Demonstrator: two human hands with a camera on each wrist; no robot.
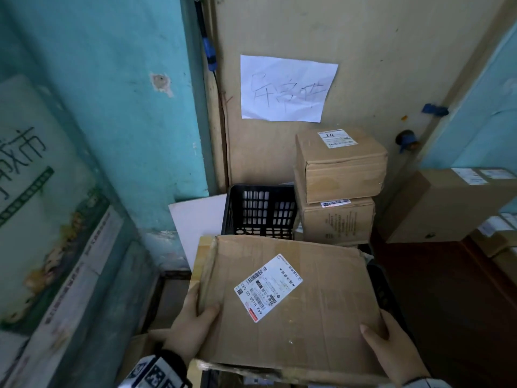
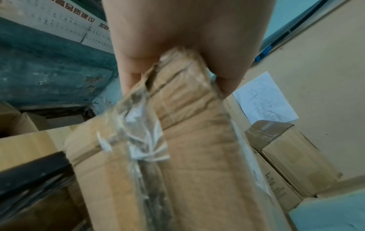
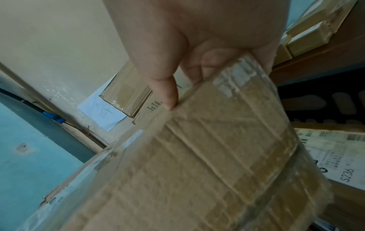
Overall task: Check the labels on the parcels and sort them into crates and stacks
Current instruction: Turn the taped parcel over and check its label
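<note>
L hand (image 1: 193, 329) gripping flat box (image 1: 293, 312) at left edge, thumb on top, R hand (image 1: 391, 348) clamped on right edge, hands well apart

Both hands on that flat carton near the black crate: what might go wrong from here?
The flat carton looks wider than the black crate, so it may jam on the rim. Its torn, taped edge under the left hand could give way. Swinging right, it might knock the two stacked boxes.

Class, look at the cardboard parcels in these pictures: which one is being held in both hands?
The large flat parcel at the front, its label facing up. The left hand and right hand grip its opposite edges; the two smaller boxes sit stacked untouched beside the black crate.
</note>
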